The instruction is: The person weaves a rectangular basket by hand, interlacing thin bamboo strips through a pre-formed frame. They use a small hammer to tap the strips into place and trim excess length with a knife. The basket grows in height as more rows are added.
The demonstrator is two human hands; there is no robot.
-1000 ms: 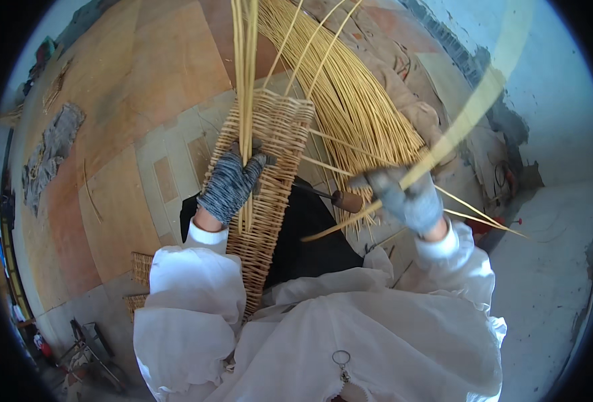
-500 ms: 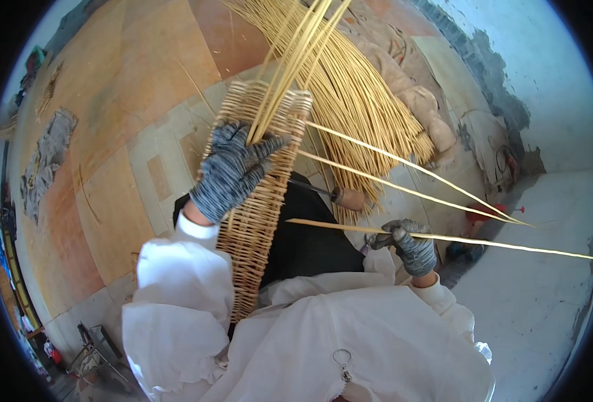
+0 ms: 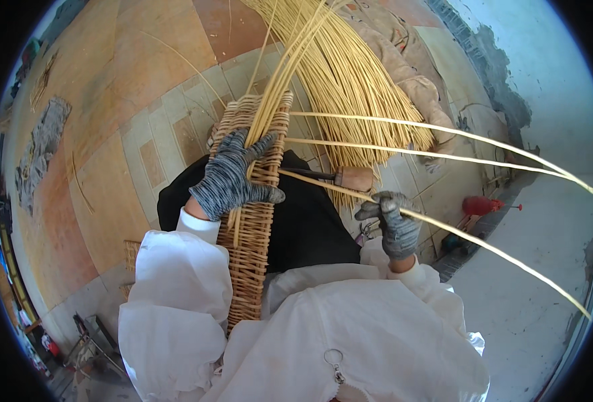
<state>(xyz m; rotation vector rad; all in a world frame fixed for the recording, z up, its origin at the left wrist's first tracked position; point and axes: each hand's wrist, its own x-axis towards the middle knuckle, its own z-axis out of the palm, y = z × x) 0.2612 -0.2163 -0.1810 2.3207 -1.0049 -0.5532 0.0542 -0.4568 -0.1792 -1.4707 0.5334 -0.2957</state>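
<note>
A narrow woven wicker panel [image 3: 251, 268] stands lengthwise over my lap, with two long rods sticking out from its right edge. My left hand [image 3: 228, 175], in a grey striped glove, presses a bundle of pale wicker rods [image 3: 276, 90] against the panel, its thumb reaching across the weave. Off to the right, my gloved right hand [image 3: 398, 226] pinches a single wicker rod [image 3: 484, 245]. That rod's left end meets the panel's right edge; whether it is inserted I cannot tell. A wooden-handled tool [image 3: 354, 179] with a dark shaft points at the panel just above this rod.
A large heap of loose wicker rods [image 3: 350, 80] covers the floor ahead, beside a rumpled beige cloth [image 3: 420, 84]. Black cloth [image 3: 310, 234] covers my lap. A red object [image 3: 480, 205] lies near the right wall; a grey rag [image 3: 45, 144] lies far left.
The rod in my right hand has swung, its left end rising to the panel's edge and its far end dropping. The panel and my left hand have shifted slightly; the left thumb now points right.
</note>
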